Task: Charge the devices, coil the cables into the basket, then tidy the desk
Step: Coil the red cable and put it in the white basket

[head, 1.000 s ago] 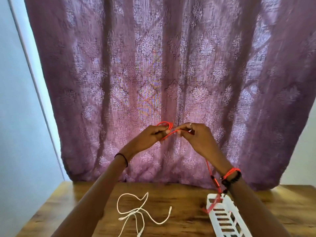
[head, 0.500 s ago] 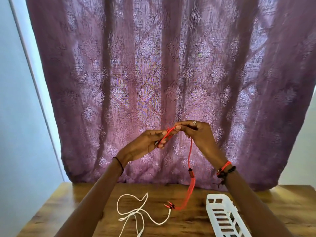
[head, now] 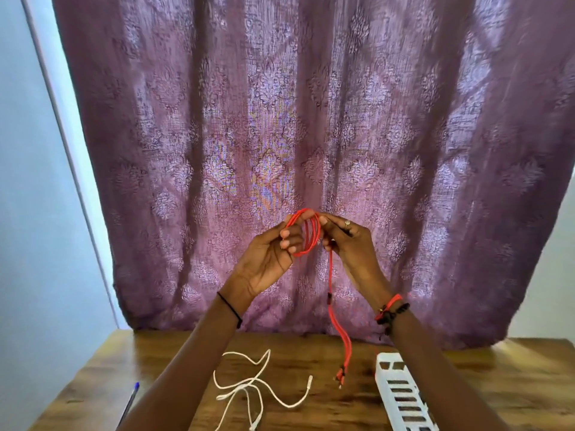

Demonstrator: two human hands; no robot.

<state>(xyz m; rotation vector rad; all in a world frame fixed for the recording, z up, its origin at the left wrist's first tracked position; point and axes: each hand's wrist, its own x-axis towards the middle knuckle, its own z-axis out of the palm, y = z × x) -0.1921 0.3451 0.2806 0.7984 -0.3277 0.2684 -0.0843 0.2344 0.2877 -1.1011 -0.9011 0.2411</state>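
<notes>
A blue pen (head: 130,401) is lying at the near left edge of the wooden tabletop (head: 504,387), partly cut off by a forearm. A white cable (head: 249,387) is sprawling in loose, uncoiled loops on the wood between the person's two arms. To its right, a white slotted basket (head: 387,357) is sitting on the tabletop, running out of the lower edge of the picture.

Above them, the person is holding both hands raised. The left hand (head: 267,259) is curling its fingers round several loops of a red cable (head: 308,236), gripping the coil. The right hand (head: 351,247), wearing a ring, is pinching the same cable just beside the coil. The cable's loose tail is hanging straight down from that pinch, passing a dark junction and splitting into thin leads, their tips dangling low over the tabletop between the white cable and the basket; contact with the wood cannot be told. A black band (head: 230,309) is circling the left wrist, red and black bands (head: 390,311) the right.

Behind everything, a patterned purple curtain (head: 280,119) is hanging against a pale wall (head: 28,213).
</notes>
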